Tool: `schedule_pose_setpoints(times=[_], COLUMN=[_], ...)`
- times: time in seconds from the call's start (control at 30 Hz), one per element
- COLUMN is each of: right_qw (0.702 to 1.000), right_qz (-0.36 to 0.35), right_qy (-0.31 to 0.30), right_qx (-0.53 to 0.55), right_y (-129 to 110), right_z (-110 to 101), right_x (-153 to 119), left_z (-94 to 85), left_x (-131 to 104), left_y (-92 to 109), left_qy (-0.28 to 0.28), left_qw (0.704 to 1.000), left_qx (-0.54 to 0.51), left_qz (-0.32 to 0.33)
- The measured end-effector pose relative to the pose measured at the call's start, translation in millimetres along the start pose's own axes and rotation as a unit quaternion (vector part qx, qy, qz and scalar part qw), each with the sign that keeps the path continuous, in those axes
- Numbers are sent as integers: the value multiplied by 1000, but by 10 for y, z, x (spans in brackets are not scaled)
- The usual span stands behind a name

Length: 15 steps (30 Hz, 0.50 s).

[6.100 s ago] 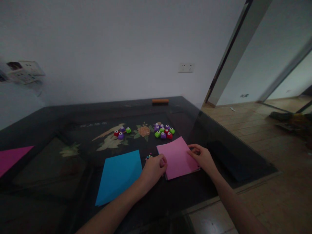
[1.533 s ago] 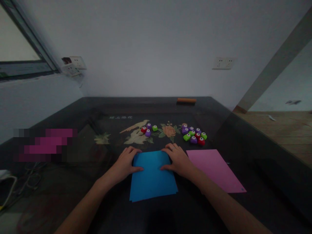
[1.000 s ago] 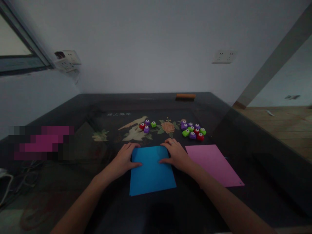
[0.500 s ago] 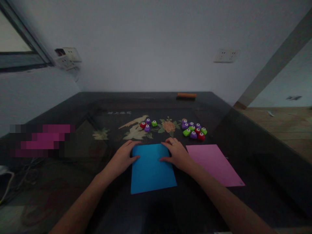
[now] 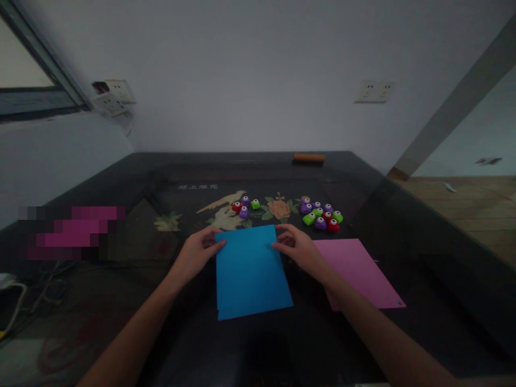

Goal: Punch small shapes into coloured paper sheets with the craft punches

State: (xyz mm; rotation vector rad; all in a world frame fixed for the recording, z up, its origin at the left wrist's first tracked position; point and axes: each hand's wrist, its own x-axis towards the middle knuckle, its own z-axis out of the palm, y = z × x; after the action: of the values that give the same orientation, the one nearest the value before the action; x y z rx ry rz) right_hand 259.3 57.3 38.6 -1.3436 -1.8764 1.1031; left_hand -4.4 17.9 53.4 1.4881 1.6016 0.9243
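Observation:
A blue sheet of paper lies in front of me with its far edge raised. My left hand pinches its far left corner, thumb on top and fingers behind. At the far right corner my right hand holds the sheet the same way, its fingertips partly hidden behind the paper. Along the near edge a second blue layer peeks out under the first; the rest of it is covered. A pink sheet lies to the right, partly behind my right forearm.
Small one-eyed toys in purple, green and red stand beyond the paper: a smaller group and a larger group to the right. A brown cylinder lies at the table's back edge. Cables are at the left.
Both hands have closed on the far corners of the blue sheet and lifted that edge slightly. The top sheet has shifted, exposing a blue layer beneath at the near left.

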Motion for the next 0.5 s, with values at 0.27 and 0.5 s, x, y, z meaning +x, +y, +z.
schedule_pose_setpoints(times=[0.27, 0.5], right_qw=[984, 973], right_qz=[72, 78], right_qy=[-64, -21], right_qx=[150, 215], right_y=[-71, -15], right_z=[-69, -74], right_x=[-50, -6], left_z=[3, 103], left_x=[-26, -67], left_y=[105, 46], left_qy=[63, -80], left_qw=[984, 960], left_qx=[-158, -243], left_qz=[-61, -115])
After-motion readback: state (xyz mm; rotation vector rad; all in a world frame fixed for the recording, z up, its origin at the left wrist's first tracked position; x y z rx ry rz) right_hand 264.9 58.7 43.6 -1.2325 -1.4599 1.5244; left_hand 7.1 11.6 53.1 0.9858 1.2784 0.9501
